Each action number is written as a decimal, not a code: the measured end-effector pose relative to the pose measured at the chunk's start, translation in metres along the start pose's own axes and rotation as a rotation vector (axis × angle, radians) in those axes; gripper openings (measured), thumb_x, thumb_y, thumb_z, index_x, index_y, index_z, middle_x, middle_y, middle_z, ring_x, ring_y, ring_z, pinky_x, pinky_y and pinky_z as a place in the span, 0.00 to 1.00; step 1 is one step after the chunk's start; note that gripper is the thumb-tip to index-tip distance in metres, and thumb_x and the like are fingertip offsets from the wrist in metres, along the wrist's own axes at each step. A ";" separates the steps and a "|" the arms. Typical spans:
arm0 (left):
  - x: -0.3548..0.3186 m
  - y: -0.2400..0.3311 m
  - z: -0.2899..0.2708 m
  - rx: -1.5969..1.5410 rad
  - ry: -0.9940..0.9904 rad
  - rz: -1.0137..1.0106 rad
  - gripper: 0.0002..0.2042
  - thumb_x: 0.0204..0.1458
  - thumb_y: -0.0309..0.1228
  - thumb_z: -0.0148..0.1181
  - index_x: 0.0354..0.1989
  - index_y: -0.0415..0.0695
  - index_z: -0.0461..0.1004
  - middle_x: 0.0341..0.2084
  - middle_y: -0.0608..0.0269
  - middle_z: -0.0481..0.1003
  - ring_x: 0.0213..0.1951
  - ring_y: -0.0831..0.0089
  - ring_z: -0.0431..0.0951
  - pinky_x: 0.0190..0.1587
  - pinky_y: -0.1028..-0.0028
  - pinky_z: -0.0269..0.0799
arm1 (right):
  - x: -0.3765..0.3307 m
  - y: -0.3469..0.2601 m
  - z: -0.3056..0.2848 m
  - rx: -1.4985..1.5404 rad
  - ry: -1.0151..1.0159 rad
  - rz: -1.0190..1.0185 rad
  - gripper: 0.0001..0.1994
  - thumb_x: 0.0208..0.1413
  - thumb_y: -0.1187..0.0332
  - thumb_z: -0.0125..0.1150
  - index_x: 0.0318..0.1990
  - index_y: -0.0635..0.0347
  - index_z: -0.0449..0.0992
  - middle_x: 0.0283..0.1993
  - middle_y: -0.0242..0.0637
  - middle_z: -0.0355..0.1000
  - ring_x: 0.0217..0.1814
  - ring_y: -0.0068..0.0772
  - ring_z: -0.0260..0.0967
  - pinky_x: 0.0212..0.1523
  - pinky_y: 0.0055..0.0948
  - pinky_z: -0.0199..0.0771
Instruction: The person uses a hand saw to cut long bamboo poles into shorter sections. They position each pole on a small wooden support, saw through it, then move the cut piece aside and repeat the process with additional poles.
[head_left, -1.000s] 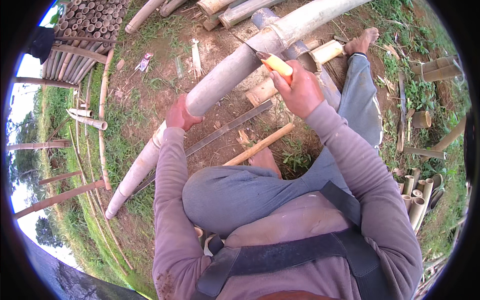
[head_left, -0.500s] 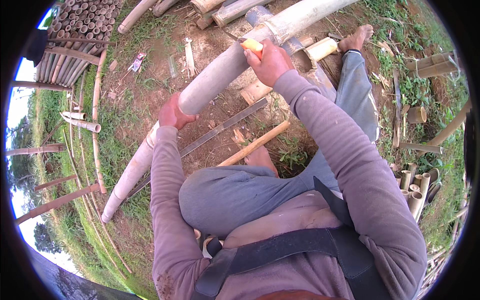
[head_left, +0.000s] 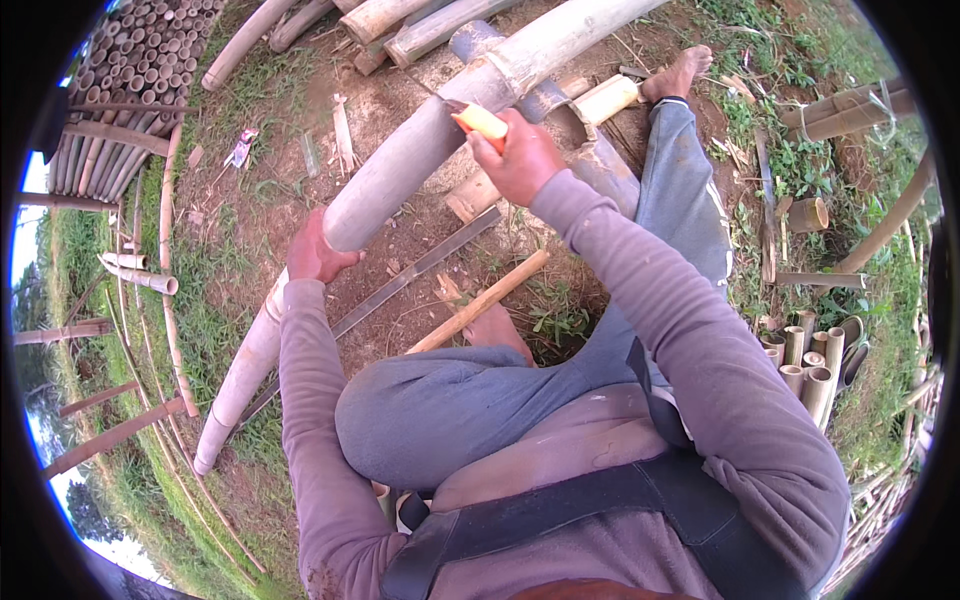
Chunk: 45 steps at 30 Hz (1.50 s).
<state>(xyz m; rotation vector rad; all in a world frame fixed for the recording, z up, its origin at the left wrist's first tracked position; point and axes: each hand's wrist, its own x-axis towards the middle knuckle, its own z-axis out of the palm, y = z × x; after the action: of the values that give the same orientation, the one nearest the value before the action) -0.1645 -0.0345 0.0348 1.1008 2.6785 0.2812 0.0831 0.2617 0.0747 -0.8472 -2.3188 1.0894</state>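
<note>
A long, pale grey bamboo pole [head_left: 395, 170] runs slantwise from the lower left to the top of the view. My left hand [head_left: 320, 250] is wrapped around it at about mid-length, thumb toward me. In my right hand [head_left: 525, 160] is the yellow-and-orange handle of a hand saw [head_left: 482, 122], gripped in closed fingers. Its thin dark blade, seen nearly edge-on, lies across the pole just short of a node ring. Part of the blade is hidden at the pole. Beneath the pole near the node sits a grey bamboo piece [head_left: 475, 42].
Between the pole and my legs lie a flat strip [head_left: 415, 270] and a thin bamboo stick [head_left: 485, 300]. Cut bamboo pieces [head_left: 610, 100] lie beyond my right hand. Short bamboo tubes [head_left: 815, 375] stand at right. Stacked bamboo [head_left: 150, 60] fills the far left, near a rail fence [head_left: 168, 260].
The whole view has shifted, so things appear farther left and slightly lower. Relative to the node, my right hand has drawn the saw back toward me. My left hand keeps its grip.
</note>
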 end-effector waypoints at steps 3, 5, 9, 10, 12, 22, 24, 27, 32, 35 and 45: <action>-0.007 -0.001 -0.012 -0.066 -0.092 -0.074 0.48 0.30 0.43 0.85 0.65 0.47 0.69 0.54 0.46 0.80 0.56 0.45 0.80 0.60 0.54 0.76 | -0.013 -0.010 -0.008 -0.032 -0.072 0.033 0.21 0.66 0.52 0.62 0.48 0.65 0.72 0.36 0.59 0.80 0.42 0.68 0.79 0.44 0.55 0.77; -0.016 -0.008 -0.008 -0.021 -0.009 -0.080 0.47 0.30 0.43 0.85 0.65 0.47 0.69 0.53 0.46 0.80 0.55 0.45 0.81 0.59 0.53 0.76 | -0.065 -0.003 -0.043 0.038 -0.122 0.000 0.19 0.65 0.56 0.64 0.49 0.65 0.72 0.36 0.59 0.79 0.40 0.69 0.78 0.42 0.56 0.76; -0.023 0.002 -0.004 -0.070 -0.006 -0.044 0.48 0.27 0.41 0.86 0.64 0.46 0.70 0.52 0.46 0.80 0.54 0.45 0.81 0.59 0.52 0.76 | -0.189 0.001 -0.141 0.033 -0.146 0.020 0.19 0.62 0.64 0.71 0.55 0.61 0.74 0.32 0.51 0.79 0.35 0.55 0.83 0.35 0.47 0.80; -0.022 -0.003 -0.008 -0.069 0.006 -0.037 0.48 0.27 0.41 0.86 0.64 0.46 0.70 0.52 0.46 0.80 0.54 0.45 0.81 0.58 0.52 0.76 | -0.197 0.008 -0.144 0.008 -0.130 -0.041 0.19 0.61 0.64 0.71 0.55 0.61 0.75 0.31 0.49 0.79 0.35 0.52 0.83 0.34 0.46 0.81; -0.017 -0.007 0.003 -0.023 0.044 -0.015 0.48 0.27 0.39 0.86 0.63 0.46 0.70 0.52 0.47 0.80 0.54 0.45 0.81 0.58 0.52 0.76 | -0.176 0.027 -0.122 0.033 -0.070 -0.084 0.18 0.61 0.64 0.72 0.54 0.61 0.75 0.31 0.49 0.79 0.35 0.54 0.83 0.35 0.47 0.80; -0.017 -0.007 -0.007 -0.042 -0.021 -0.100 0.49 0.26 0.43 0.86 0.64 0.49 0.69 0.53 0.47 0.80 0.55 0.45 0.81 0.58 0.52 0.77 | -0.068 -0.003 -0.039 0.044 -0.107 0.019 0.20 0.64 0.56 0.66 0.52 0.62 0.72 0.37 0.59 0.80 0.41 0.68 0.78 0.43 0.55 0.77; -0.022 -0.019 0.000 0.027 0.073 -0.017 0.49 0.28 0.44 0.85 0.65 0.50 0.68 0.52 0.47 0.80 0.54 0.44 0.81 0.58 0.51 0.77 | -0.138 0.003 -0.086 0.162 -0.089 0.058 0.16 0.62 0.65 0.71 0.51 0.63 0.75 0.32 0.51 0.80 0.36 0.55 0.83 0.38 0.44 0.80; -0.022 -0.010 0.002 0.026 0.046 -0.016 0.49 0.31 0.45 0.84 0.67 0.47 0.68 0.54 0.47 0.79 0.55 0.44 0.80 0.59 0.52 0.76 | -0.202 0.027 -0.121 0.055 -0.025 -0.110 0.14 0.60 0.72 0.71 0.50 0.65 0.75 0.31 0.44 0.80 0.33 0.43 0.84 0.35 0.36 0.81; -0.006 0.003 0.001 0.026 -0.016 -0.057 0.51 0.30 0.48 0.84 0.68 0.47 0.68 0.55 0.46 0.79 0.57 0.46 0.80 0.61 0.53 0.75 | -0.064 0.049 -0.022 0.113 0.028 -0.059 0.14 0.62 0.65 0.71 0.48 0.65 0.77 0.32 0.51 0.81 0.32 0.48 0.83 0.34 0.40 0.81; -0.008 -0.005 0.000 0.039 -0.011 -0.073 0.50 0.30 0.48 0.84 0.68 0.47 0.69 0.55 0.47 0.79 0.57 0.47 0.80 0.62 0.54 0.75 | -0.001 -0.001 0.012 -0.007 0.031 -0.028 0.20 0.64 0.55 0.69 0.48 0.64 0.77 0.34 0.56 0.80 0.38 0.62 0.80 0.42 0.49 0.80; -0.020 -0.008 0.004 -0.008 -0.008 -0.045 0.50 0.31 0.47 0.84 0.67 0.45 0.69 0.56 0.48 0.79 0.58 0.47 0.80 0.61 0.55 0.76 | -0.198 0.029 -0.116 -0.020 -0.011 -0.182 0.13 0.59 0.74 0.72 0.47 0.66 0.75 0.30 0.43 0.78 0.29 0.45 0.82 0.30 0.36 0.80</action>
<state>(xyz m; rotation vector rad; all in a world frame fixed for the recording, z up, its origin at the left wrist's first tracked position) -0.1544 -0.0539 0.0315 1.0361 2.6889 0.2788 0.3048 0.2010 0.0954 -0.6241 -2.3663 0.9965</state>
